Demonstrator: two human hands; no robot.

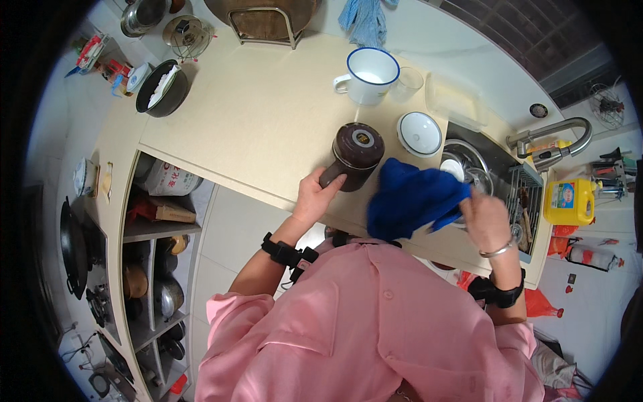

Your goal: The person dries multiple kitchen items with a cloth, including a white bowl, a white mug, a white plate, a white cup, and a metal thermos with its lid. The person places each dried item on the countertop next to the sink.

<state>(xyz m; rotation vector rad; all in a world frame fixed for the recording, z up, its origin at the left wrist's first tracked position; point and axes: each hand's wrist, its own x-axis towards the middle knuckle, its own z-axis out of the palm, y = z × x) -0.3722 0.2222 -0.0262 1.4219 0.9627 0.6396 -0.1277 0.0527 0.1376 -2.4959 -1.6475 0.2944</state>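
Observation:
My left hand (321,193) grips the handle of a dark brown lidded mug (355,153), which stands at the front part of the cream countertop (241,110). From my right hand (486,221) hangs a blue cloth (417,198), pinched at one end; hand and cloth look blurred. The cloth spreads beside the mug and covers part of the sink's near-left edge. Behind the mug is a white enamel mug with a blue rim (369,75). A white lid with a dark rim (419,134) lies between it and the sink.
To the right, the sink (495,138) holds a metal basin (469,151) under a faucet (557,143). A drinking glass (408,83) and a clear plastic container (454,100) stand at the back. A dark pot (163,90) is at left; a yellow jug (567,202) sits far right.

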